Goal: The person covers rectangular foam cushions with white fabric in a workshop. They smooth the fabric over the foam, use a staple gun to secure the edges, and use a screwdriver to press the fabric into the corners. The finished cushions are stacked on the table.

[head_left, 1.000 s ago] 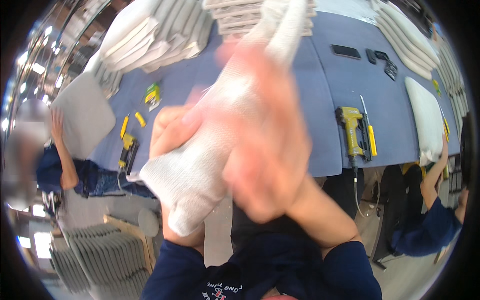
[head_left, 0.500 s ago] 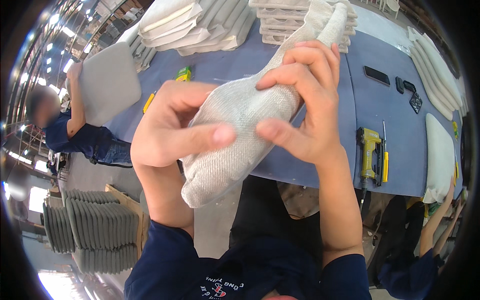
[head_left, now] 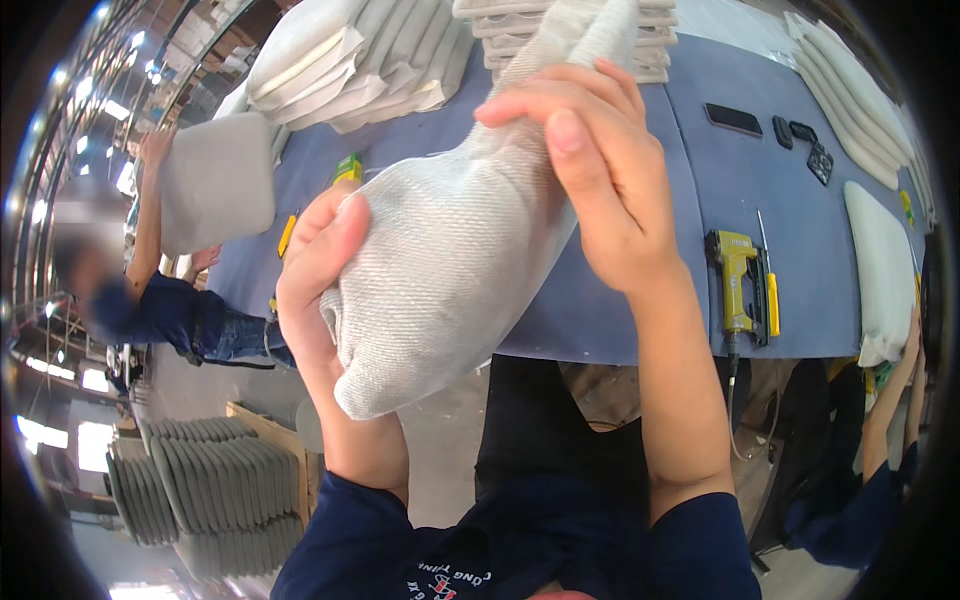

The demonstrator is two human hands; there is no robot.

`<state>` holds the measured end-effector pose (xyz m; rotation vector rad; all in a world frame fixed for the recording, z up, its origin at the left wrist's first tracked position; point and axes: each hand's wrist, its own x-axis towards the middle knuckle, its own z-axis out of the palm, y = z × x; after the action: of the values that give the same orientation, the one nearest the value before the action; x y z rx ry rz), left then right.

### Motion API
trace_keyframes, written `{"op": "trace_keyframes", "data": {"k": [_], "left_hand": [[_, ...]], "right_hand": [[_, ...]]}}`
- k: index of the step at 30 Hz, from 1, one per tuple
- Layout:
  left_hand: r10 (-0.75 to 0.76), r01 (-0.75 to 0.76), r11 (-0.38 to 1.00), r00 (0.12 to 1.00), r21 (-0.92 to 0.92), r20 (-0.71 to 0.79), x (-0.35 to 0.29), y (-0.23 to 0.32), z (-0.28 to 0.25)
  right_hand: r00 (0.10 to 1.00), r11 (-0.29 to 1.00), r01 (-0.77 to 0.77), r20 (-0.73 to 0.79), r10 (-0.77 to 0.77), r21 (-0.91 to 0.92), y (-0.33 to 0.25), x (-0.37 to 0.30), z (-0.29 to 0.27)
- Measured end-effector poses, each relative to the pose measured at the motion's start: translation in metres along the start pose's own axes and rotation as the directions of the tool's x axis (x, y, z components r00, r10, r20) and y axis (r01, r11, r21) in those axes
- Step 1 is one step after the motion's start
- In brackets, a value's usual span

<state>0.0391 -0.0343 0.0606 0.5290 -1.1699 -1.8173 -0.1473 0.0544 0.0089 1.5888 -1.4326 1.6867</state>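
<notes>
Up in front of me I hold a light grey cushion (head_left: 440,260) in woven fabric, tilted, with its narrower end pointing away toward the table's far side. My left hand (head_left: 325,250) grips its left edge, thumb over the fabric and fingers partly hidden behind. Around the bunched narrow part curls my right hand (head_left: 600,165), fingers across the top and thumb close to them. The near end of the cushion hangs over the table's front edge, with a folded corner below my left hand.
On the blue table (head_left: 600,310) lie a yellow staple gun (head_left: 738,285) with a hose, a yellow-handled screwdriver (head_left: 772,300) and a phone (head_left: 733,119). Stacked covered pads (head_left: 370,60) stand at the back. A co-worker (head_left: 180,310) at left holds a grey pad (head_left: 218,185); another person's arm (head_left: 890,400) shows at right.
The cushion's broad side has turned more toward me. My left hand has shifted to its left edge; my right hand has slid toward the narrow end, thumb nearer the fingers.
</notes>
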Motion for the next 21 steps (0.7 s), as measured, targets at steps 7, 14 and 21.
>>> {"op": "trace_keyframes", "data": {"k": [7, 14, 21], "left_hand": [[-0.049, 0.078, 0.98, 0.986, -0.183, 0.157, 0.016, -0.008, -0.048], [-0.002, 0.01, 0.984, 0.999, -0.18, 0.043, 0.014, -0.016, -0.032], [0.066, -0.034, 0.967, 0.991, -0.254, 0.118, -0.01, -0.024, -0.042]], "right_hand": [[0.996, 0.991, -0.032, 0.088, 0.02, 0.133, 0.01, 0.003, -0.012], [0.997, 0.991, -0.064, 0.045, 0.059, 0.12, -0.002, -0.006, -0.001], [0.983, 0.988, -0.148, 0.118, 0.143, 0.035, -0.034, -0.008, -0.026]]}}
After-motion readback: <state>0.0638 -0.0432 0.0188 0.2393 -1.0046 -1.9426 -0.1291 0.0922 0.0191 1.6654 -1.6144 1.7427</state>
